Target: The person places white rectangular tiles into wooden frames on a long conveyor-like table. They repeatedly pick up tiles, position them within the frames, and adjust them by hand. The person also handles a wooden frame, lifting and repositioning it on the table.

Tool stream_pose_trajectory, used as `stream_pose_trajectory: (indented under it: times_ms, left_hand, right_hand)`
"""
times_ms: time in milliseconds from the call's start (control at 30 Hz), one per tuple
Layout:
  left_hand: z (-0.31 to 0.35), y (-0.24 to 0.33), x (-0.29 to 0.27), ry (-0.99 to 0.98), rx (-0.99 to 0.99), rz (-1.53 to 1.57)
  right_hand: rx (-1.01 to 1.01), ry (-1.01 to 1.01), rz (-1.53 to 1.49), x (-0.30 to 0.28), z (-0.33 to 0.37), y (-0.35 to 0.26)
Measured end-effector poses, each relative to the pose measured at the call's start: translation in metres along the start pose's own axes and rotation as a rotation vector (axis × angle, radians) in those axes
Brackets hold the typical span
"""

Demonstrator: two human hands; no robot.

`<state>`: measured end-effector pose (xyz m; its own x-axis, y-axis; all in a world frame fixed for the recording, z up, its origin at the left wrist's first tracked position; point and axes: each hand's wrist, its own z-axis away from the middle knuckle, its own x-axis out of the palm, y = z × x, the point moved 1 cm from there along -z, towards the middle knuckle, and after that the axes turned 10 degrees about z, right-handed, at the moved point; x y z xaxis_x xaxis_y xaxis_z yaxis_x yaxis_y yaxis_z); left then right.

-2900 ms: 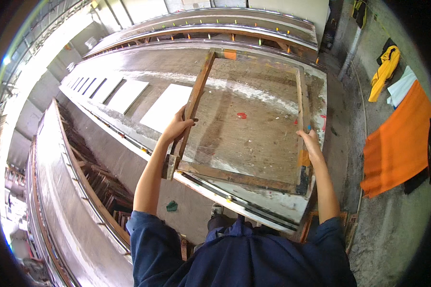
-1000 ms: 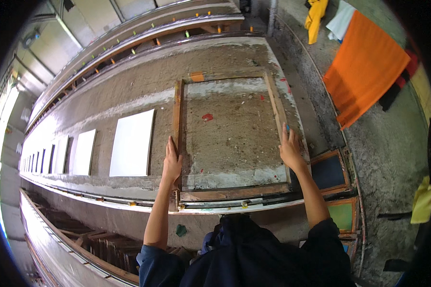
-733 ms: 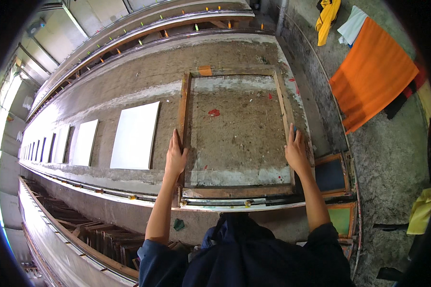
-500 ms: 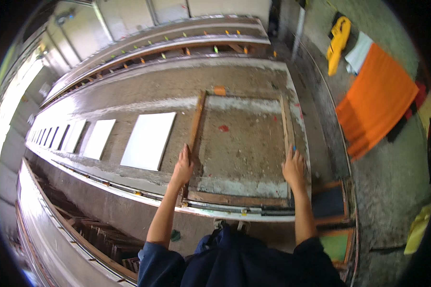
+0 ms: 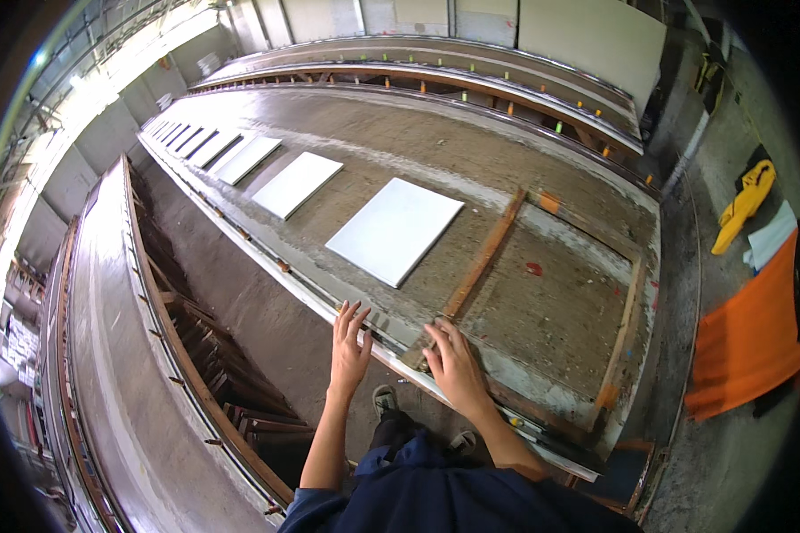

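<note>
A wooden screen frame (image 5: 487, 253) lies flat at the right end of the long table (image 5: 364, 124), and the stained tabletop shows through its middle. My right hand (image 5: 458, 366) is over the frame's near left corner, fingers apart and slightly bent. Whether its fingertips touch the wood I cannot tell. My left hand (image 5: 351, 354) is raised at the table's near edge, left of the frame, with its fingers spread and nothing in it. Left of the frame lies a large white panel (image 5: 396, 231), and beyond it a row of several more white panels (image 5: 298, 185) runs away to the far left.
Another long table (image 5: 120, 338) stands at the left, with several frames (image 5: 253, 422) stacked beneath it. A further table (image 5: 507, 84) with small coloured clips runs along the back. Orange cloth (image 5: 747, 338) and a yellow cloth (image 5: 745, 204) hang at the right wall.
My left hand has come off the frame's left side. My right hand has moved from the frame's right side to its near left corner. The view has turned left.
</note>
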<state>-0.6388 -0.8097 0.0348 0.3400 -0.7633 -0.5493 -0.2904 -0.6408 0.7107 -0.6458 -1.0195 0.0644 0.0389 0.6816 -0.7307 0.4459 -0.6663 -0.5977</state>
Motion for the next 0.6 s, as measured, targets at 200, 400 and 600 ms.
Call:
stream_pose_trajectory:
  times_ms: [200,400,600]
  left_hand:
    - [-0.036,-0.038,-0.031,-0.037,0.079,0.038]
    - [-0.092,-0.092,-0.079,-0.070,0.080,-0.065]
    - [-0.120,-0.141,-0.119,-0.020,-0.015,-0.155]
  right_hand:
    - [-0.067,-0.098,0.162,0.045,-0.062,-0.024]
    - [-0.098,-0.252,0.135,0.094,-0.126,-0.049]
    - [-0.264,-0.256,-0.046,0.141,-0.195,-0.078]
